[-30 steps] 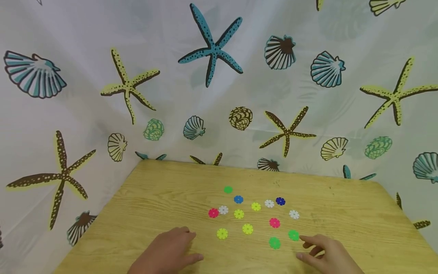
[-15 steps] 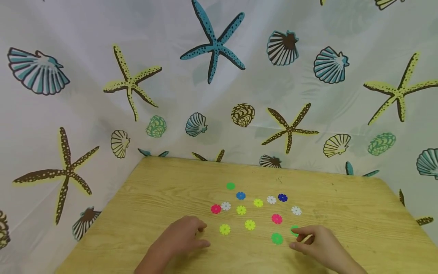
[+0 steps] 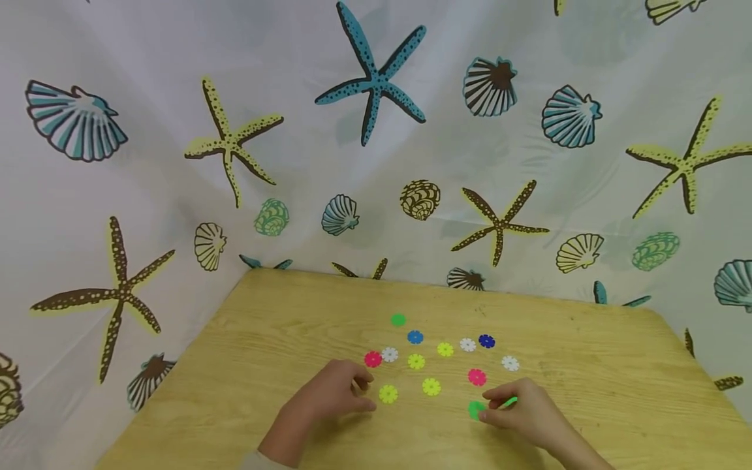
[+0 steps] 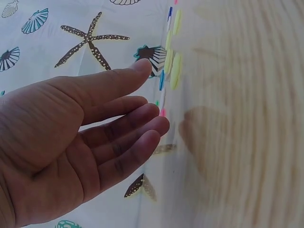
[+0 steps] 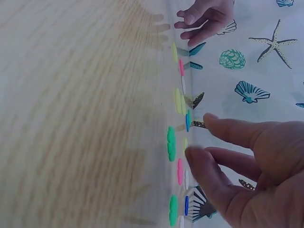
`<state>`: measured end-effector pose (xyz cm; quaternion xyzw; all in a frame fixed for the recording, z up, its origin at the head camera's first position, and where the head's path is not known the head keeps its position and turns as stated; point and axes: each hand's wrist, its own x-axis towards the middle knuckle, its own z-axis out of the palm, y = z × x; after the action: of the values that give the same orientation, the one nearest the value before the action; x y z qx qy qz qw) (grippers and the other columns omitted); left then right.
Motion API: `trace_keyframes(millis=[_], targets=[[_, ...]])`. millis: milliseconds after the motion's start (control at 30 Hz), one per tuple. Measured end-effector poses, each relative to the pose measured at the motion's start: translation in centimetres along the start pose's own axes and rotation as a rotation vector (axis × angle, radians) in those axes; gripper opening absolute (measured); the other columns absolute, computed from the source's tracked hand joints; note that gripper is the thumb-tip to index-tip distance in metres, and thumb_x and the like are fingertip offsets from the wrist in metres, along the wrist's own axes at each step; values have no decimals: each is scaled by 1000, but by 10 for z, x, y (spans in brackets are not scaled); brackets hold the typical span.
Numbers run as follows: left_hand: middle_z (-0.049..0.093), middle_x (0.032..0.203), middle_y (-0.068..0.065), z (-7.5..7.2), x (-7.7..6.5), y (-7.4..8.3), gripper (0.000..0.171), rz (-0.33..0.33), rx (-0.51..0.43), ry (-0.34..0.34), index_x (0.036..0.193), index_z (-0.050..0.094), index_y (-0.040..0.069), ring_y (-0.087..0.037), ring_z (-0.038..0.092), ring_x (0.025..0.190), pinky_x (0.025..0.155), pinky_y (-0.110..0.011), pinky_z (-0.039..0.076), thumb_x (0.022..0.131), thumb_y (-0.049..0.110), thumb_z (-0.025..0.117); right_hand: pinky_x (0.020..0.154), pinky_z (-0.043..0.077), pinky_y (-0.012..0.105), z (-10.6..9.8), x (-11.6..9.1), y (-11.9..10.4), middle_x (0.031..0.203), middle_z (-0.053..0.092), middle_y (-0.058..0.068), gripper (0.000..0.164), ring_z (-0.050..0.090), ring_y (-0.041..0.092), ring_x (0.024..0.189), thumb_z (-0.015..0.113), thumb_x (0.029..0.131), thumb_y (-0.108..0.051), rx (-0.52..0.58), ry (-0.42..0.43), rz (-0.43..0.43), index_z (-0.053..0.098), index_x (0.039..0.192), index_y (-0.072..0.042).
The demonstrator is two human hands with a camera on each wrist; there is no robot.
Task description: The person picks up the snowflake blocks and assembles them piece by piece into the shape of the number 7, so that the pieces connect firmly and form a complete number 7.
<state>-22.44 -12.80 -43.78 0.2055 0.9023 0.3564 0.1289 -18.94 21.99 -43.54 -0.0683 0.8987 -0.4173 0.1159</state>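
Notched flat plastic discs lie scattered on the wooden table. My right hand [image 3: 525, 411] hovers over two green discs, thumb and index finger apart with nothing between them. In the head view the thumb tip partly covers the nearer green disc [image 3: 474, 409], and the other green disc [image 3: 512, 400] is mostly behind the fingers. Both green discs [image 5: 171, 143] lie flat in the right wrist view. My left hand [image 3: 335, 395] is held above the table, left of a yellow disc [image 3: 388, 394]. Its loosely bent fingers hold nothing in the left wrist view.
Farther back lie a pink disc [image 3: 477, 377], a dark blue disc [image 3: 486, 341], a light blue disc [image 3: 415, 337], a green disc [image 3: 398, 320], and several white and yellow ones. A curtain [image 3: 329, 156] printed with starfish and shells borders the wooden table [image 3: 282, 313].
My right hand has moved left from beside the far green disc to over both green discs. My left hand has shifted right and forward, nearer the yellow disc. The discs keep their layout.
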Motion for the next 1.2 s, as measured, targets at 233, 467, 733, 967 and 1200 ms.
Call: trace_keyframes(millis=[233, 467, 733, 967, 1200], targets=[[71, 101, -6, 8, 14, 5, 44, -33, -31, -26, 117, 70, -4, -19, 63, 91, 80, -37, 56, 81, 18, 84, 71, 58, 32, 5, 2, 1, 91, 73, 2, 34, 67, 14, 81, 86, 76, -16, -64, 93, 87, 77, 106, -3], [67, 93, -3, 19, 22, 2, 42, -50, -27, -37, 113, 71, -3, -15, 58, 86, 77, -33, 53, 78, 14, 85, 84, 57, 42, 14, 8, 2, 93, 72, -1, 32, 65, 16, 92, 89, 71, -12, -95, 91, 172, 79, 101, -9], [63, 85, -2, 20, 28, 2, 44, -34, -8, 0, 113, 72, -3, -15, 52, 80, 70, -28, 47, 75, 13, 87, 91, 54, 49, 17, 15, -1, 95, 72, -1, 36, 65, 18, 96, 91, 68, -14, -132, 78, 156, 78, 101, -8], [62, 86, -4, 17, 34, 3, 42, -40, -37, -17, 113, 72, -2, -16, 51, 80, 70, -29, 47, 75, 12, 87, 95, 52, 53, 15, 20, -5, 98, 73, 1, 37, 65, 24, 103, 93, 66, -14, -148, 80, 115, 78, 99, -8], [62, 85, -3, 18, 38, 4, 39, -25, -36, -21, 109, 74, -1, -15, 52, 79, 69, -28, 46, 75, 11, 87, 94, 53, 52, 13, 22, -7, 98, 74, 2, 36, 66, 24, 103, 93, 65, -13, -134, 74, 110, 78, 98, -6]])
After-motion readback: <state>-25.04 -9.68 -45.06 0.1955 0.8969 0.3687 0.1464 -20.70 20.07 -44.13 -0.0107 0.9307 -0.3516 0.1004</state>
